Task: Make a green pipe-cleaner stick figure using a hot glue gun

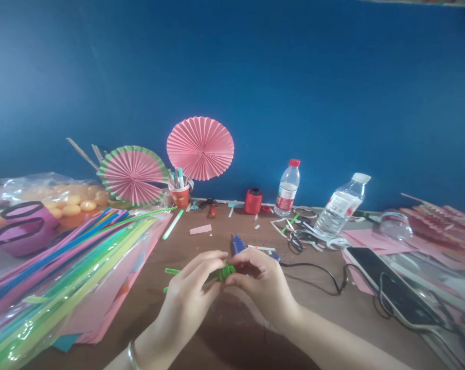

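Brown tabletop (143, 277) beneath sideways green stems (226, 272), free ends (173, 271) leftward

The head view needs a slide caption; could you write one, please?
Left hand and right hand hold a green piece, a pink fan beyond.

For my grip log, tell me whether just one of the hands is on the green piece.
No, the left hand and right hand both hold the green piece.

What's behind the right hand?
Behind the right hand: a blue tool, a white strip and a black cord. The hand covers part of the tool, hiding its full shape.
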Motion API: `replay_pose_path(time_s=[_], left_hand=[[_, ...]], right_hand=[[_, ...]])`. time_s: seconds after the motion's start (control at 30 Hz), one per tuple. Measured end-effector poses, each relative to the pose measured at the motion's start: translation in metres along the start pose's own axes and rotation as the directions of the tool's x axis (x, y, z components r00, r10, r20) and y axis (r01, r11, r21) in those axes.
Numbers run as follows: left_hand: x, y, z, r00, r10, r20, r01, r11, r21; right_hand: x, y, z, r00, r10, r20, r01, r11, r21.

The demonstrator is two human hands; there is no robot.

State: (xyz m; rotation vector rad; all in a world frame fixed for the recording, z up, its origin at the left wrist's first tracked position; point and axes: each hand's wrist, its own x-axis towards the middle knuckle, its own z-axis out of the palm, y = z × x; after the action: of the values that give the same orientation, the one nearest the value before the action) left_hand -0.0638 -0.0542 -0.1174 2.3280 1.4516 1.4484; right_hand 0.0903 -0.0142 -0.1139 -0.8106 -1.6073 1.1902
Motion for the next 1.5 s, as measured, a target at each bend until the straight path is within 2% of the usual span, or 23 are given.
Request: replay_pose_path(time_s=[0.07, 0.23, 0.33, 0.47, 0.53, 0.63, 0.7, 0.77, 0.83, 0.93, 1.03, 1.23, 1.33, 1.43, 1.5], left_hand=[[0.000, 0.000, 0.001, 1.000, -0.009, -0.009, 0.009, 1.000, -0.001], [-0.002, -0.002, 0.001, 1.000, -0.022, -0.007, 0.022, 0.999, 0.034], [-0.004, -0.003, 0.000, 0.998, 0.063, -0.016, -0.062, 0.997, 0.042], [-0.003, -0.002, -0.002, 0.987, 0.158, -0.025, -0.157, 0.987, 0.038], [-0.001, 0.000, -0.003, 0.992, 0.124, -0.040, -0.124, 0.992, -0.007], [0.002, 0.002, -0.003, 0.993, -0.102, -0.059, 0.089, 0.976, -0.196], [0.004, 0.002, -0.003, 0.948, -0.316, -0.028, 0.285, 0.888, -0.362], [0.007, 0.002, -0.003, 0.878, -0.476, 0.037, 0.425, 0.745, -0.514], [0.010, 0.004, -0.003, 0.825, -0.557, 0.102, 0.487, 0.606, -0.629], [0.013, 0.008, -0.002, 0.771, -0.611, 0.178, 0.520, 0.444, -0.729], [0.014, 0.011, -0.001, 0.749, -0.611, 0.256, 0.547, 0.351, -0.760], [0.011, 0.011, 0.000, 0.728, -0.598, 0.335, 0.569, 0.256, -0.781], [0.012, 0.009, -0.003, 0.706, -0.537, 0.463, 0.593, 0.089, -0.800], [0.012, 0.008, -0.004, 0.695, -0.397, 0.600, 0.624, -0.081, -0.777], [0.012, 0.009, -0.004, 0.683, -0.317, 0.658, 0.648, -0.153, -0.746]], right_hand=[[-0.001, 0.001, 0.000, 0.998, -0.059, -0.022, 0.057, 0.997, -0.056], [-0.001, 0.005, 0.003, 0.995, -0.086, -0.050, 0.087, 0.996, 0.031], [-0.003, 0.007, 0.005, 0.995, -0.067, -0.080, 0.070, 0.997, 0.030], [-0.008, 0.008, 0.008, 0.995, 0.026, -0.092, -0.023, 0.999, 0.030], [-0.009, 0.006, 0.008, 0.995, 0.027, -0.093, -0.025, 0.999, 0.028], [-0.008, -0.002, 0.002, 0.993, -0.105, -0.049, 0.103, 0.994, -0.032], [-0.005, -0.008, -0.003, 0.977, -0.213, -0.007, 0.211, 0.974, -0.084], [-0.002, -0.014, -0.008, 0.965, -0.261, 0.004, 0.260, 0.959, -0.111], [0.001, -0.018, -0.011, 0.967, -0.254, 0.005, 0.252, 0.960, -0.122], [0.003, -0.021, -0.012, 0.972, -0.232, 0.037, 0.234, 0.962, -0.137], [0.003, -0.022, -0.011, 0.971, -0.235, 0.052, 0.240, 0.960, -0.147], [0.003, -0.023, -0.012, 0.967, -0.243, 0.082, 0.252, 0.961, -0.117], [0.007, -0.028, -0.019, 0.948, -0.245, 0.204, 0.263, 0.963, -0.064], [0.013, -0.036, -0.028, 0.890, -0.258, 0.375, 0.310, 0.947, -0.085], [0.014, -0.040, -0.032, 0.851, -0.259, 0.458, 0.347, 0.930, -0.118]])
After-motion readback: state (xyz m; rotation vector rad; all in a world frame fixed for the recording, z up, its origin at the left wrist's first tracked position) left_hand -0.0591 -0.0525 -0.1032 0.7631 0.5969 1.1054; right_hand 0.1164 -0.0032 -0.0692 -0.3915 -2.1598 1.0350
